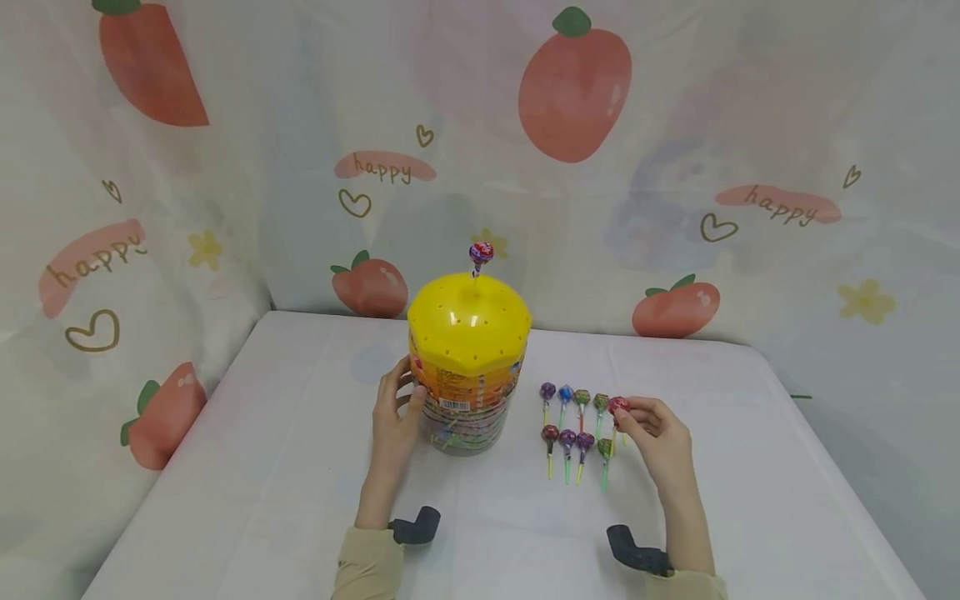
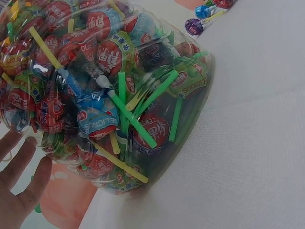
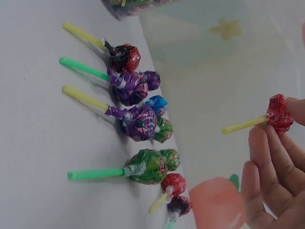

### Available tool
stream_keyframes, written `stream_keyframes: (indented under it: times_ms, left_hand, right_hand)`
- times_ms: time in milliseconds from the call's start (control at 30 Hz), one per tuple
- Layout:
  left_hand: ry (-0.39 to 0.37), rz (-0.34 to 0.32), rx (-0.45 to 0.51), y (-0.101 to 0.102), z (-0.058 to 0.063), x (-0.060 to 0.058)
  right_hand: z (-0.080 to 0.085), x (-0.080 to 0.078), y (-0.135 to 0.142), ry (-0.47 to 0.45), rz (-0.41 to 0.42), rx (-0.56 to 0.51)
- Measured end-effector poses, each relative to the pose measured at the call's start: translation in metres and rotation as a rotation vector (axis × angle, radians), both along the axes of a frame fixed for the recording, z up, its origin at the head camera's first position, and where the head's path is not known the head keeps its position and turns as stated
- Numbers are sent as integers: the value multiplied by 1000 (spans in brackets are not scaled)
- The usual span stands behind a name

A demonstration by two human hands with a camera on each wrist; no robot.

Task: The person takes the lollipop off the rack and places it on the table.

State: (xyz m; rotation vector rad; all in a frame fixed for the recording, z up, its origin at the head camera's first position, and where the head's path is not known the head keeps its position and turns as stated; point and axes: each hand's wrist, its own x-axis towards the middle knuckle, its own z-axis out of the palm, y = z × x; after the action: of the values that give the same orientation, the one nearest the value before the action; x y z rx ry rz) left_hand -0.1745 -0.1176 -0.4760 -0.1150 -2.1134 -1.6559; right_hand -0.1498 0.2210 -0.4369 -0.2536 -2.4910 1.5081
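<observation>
A clear plastic jar (image 1: 468, 433) filled with wrapped lollipops stands on the table, under a domed yellow lid (image 1: 468, 317) dotted with small holes. One lollipop (image 1: 481, 252) in a red and purple wrapper sticks upright from the lid's top. My left hand (image 1: 393, 421) rests against the jar's left side, its fingers fairly straight in the left wrist view. Between thumb and fingertips, my right hand (image 1: 663, 437) pinches a red-wrapped lollipop (image 3: 280, 114) by its head. The yellow stick points away from the palm, and the hand hovers beside the rows of lollipops.
Right of the jar, several lollipops lie in two rows, among them a blue one (image 1: 566, 394), a purple one (image 3: 138, 123) and a green one (image 3: 148, 167). A white cloth (image 1: 262, 500) covers the table. Behind hangs a printed curtain (image 1: 465, 83).
</observation>
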Motion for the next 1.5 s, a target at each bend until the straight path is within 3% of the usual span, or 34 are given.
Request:
stream_keyframes:
  times_ms: [433, 767, 933, 1500]
  left_hand:
    - [-27, -10, 15, -1, -1, -1]
    - [-33, -8, 13, -1, -2, 0]
    - [-24, -6, 5, -1, -2, -1]
    - [-26, -13, 8, -1, -2, -1]
  right_hand:
    - [-8, 0, 17, -147, -2, 90]
    - [-14, 1, 28, -284, 36, 269]
    - [-16, 1, 29, -344, 49, 306]
    - [-26, 0, 32, -374, 70, 342]
